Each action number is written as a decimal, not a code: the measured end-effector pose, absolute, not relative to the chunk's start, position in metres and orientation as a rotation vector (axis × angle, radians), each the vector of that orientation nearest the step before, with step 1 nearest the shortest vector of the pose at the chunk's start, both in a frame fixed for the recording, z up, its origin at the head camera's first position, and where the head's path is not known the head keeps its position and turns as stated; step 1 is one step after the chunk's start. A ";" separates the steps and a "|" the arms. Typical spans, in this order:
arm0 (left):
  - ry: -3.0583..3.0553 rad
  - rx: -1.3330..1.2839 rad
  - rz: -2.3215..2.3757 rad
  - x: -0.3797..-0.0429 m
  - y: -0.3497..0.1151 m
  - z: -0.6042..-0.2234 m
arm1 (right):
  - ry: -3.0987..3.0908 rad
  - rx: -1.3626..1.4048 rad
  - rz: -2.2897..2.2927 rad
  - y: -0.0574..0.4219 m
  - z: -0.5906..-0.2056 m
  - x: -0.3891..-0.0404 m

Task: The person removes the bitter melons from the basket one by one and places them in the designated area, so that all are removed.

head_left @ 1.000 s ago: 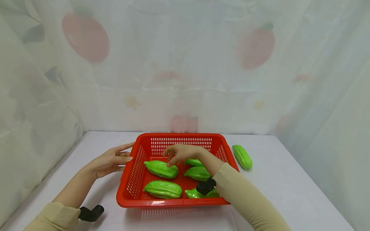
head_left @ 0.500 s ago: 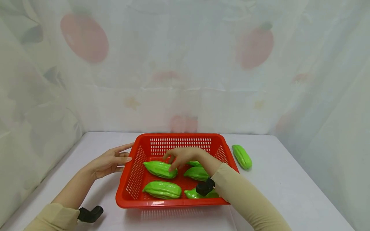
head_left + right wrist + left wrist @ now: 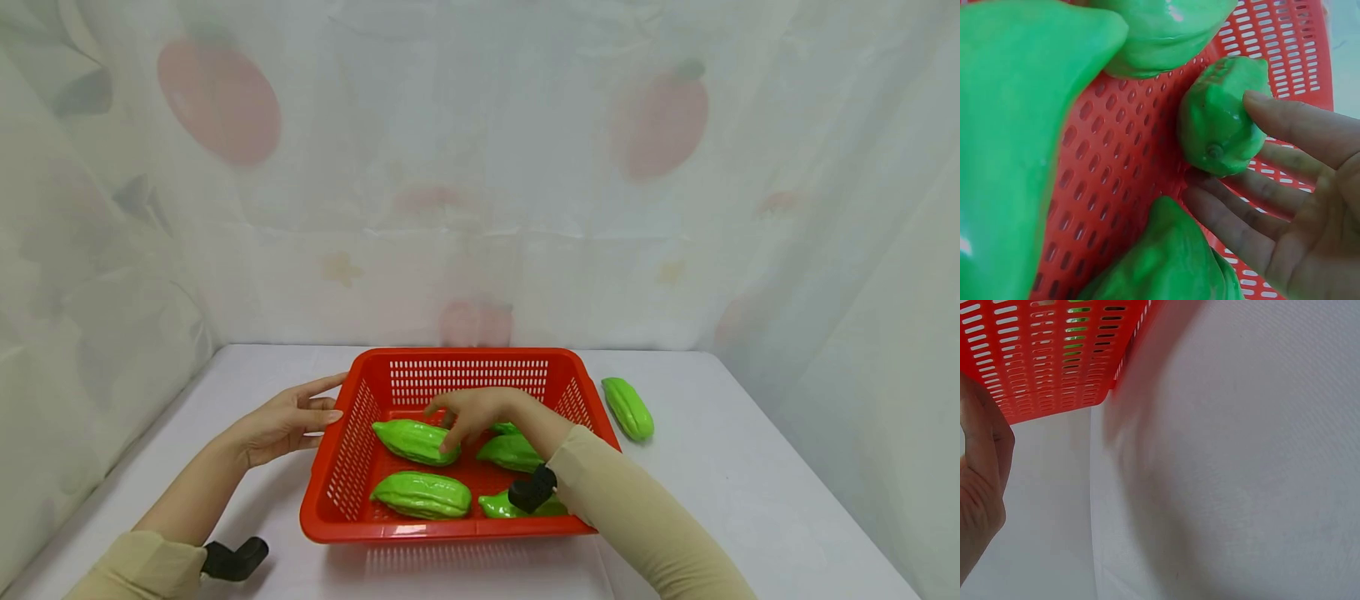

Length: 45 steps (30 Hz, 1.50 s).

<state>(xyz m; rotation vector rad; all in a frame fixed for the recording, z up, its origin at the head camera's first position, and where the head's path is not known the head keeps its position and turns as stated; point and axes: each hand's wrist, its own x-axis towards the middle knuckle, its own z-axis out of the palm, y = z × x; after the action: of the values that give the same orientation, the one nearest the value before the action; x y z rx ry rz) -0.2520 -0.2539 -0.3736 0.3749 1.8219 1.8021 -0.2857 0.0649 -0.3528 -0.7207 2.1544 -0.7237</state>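
Note:
A red plastic basket point(image 3: 397, 529) with slotted walls stands on the white table, several green ridged gourds inside it. At its left side my left hand point(image 3: 281, 421) holds the rim, the thumb on the edge and the fingers partly hidden behind it; in the left wrist view that hand point(image 3: 982, 456) is against the slotted wall. Inside the basket my right hand point(image 3: 480, 408) grips the right end of the back-left gourd point(image 3: 408, 439). In the right wrist view the thumb lies on one side of this gourd point(image 3: 1219, 125), with fingers curled under the other.
Another gourd point(image 3: 423, 494) lies front left in the basket. To the right are a middle gourd point(image 3: 510, 451) and a front gourd point(image 3: 498, 503), both partly behind the right wrist and its black camera. Outside, one gourd point(image 3: 628, 408) lies on the table point(image 3: 712, 492).
My right hand has sunk slightly lower and a little right, its thumb further toward the end of the back-left gourd. The left hand and basket stay in place.

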 end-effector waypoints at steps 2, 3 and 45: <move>1.822 0.377 1.802 -0.252 -0.254 -0.374 | 2.170 -0.723 -0.710 0.064 -0.353 -0.285; 1.821 0.379 1.803 -0.252 -0.254 -0.374 | 2.175 -0.725 -0.706 0.064 -0.352 -0.285; 1.843 0.392 1.799 -0.253 -0.254 -0.374 | 2.320 -0.746 -1.088 0.089 -0.314 -0.288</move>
<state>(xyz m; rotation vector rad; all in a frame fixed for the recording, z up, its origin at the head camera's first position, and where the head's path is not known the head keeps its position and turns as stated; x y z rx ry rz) -0.2525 -0.2543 -0.3739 0.3918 1.8434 1.7992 -0.2882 0.0888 -0.3141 -0.7462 2.3201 -1.0875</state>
